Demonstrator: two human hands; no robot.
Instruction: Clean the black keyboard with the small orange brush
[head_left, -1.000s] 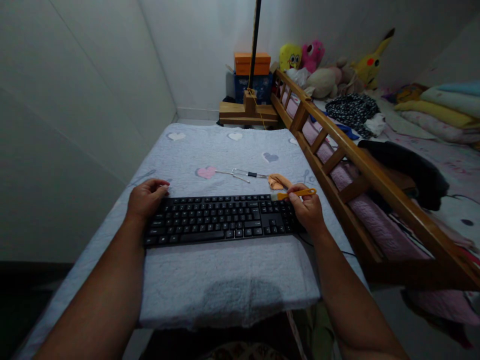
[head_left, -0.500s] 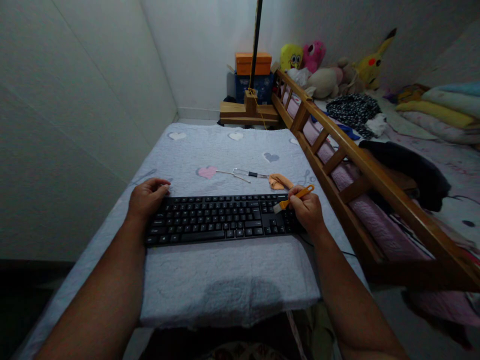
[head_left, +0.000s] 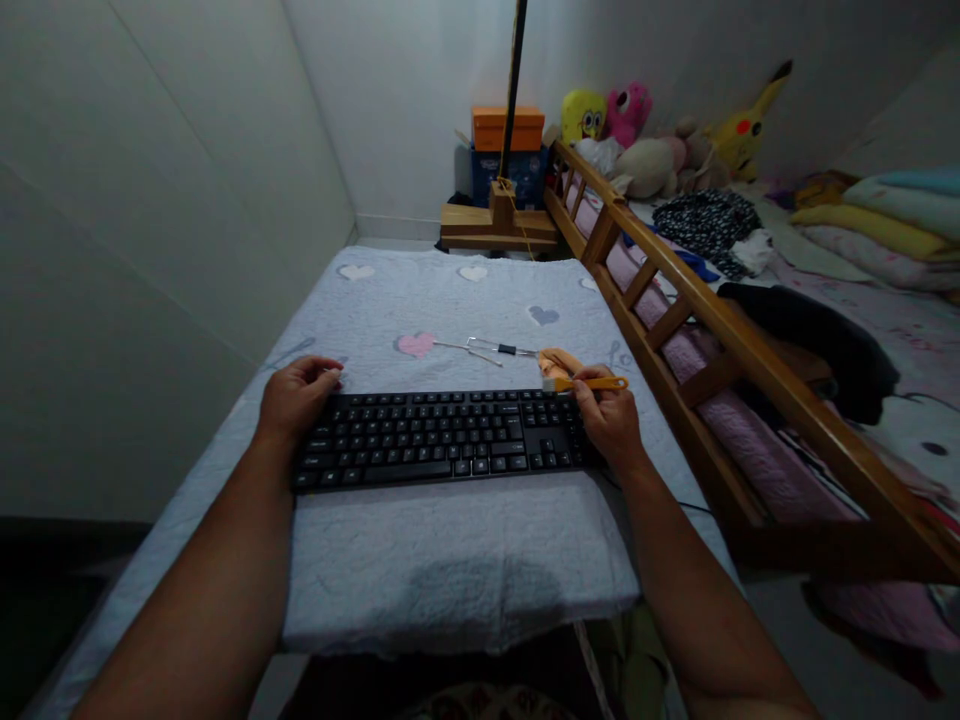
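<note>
A black keyboard (head_left: 442, 438) lies across the cloth-covered table in front of me. My left hand (head_left: 298, 398) rests at its far left corner, fingers curled together; a small pale spot shows at the fingertips, too small to name. In my right hand (head_left: 609, 412) is a small brush (head_left: 604, 383) with a yellow handle and pale bristles. The bristles are at the keyboard's back edge, above the right-hand keys, and the hand covers part of the number pad. Just behind are an orange cloth (head_left: 556, 362), a wire keycap puller (head_left: 507, 349) and a thin white cotton swab (head_left: 484, 357).
A wooden bed rail (head_left: 697, 290) runs along the table's right side. Beyond it, plush toys (head_left: 651, 165) and clothes lie on the bed. At the back stand a wooden base (head_left: 469, 226) with a dark pole and an orange box (head_left: 508, 128). A wall rises at left.
My right hand has shifted the brush slightly up and back, from over the keys to the keyboard's back edge. Its handle now lies nearly level. My left hand has barely moved.
</note>
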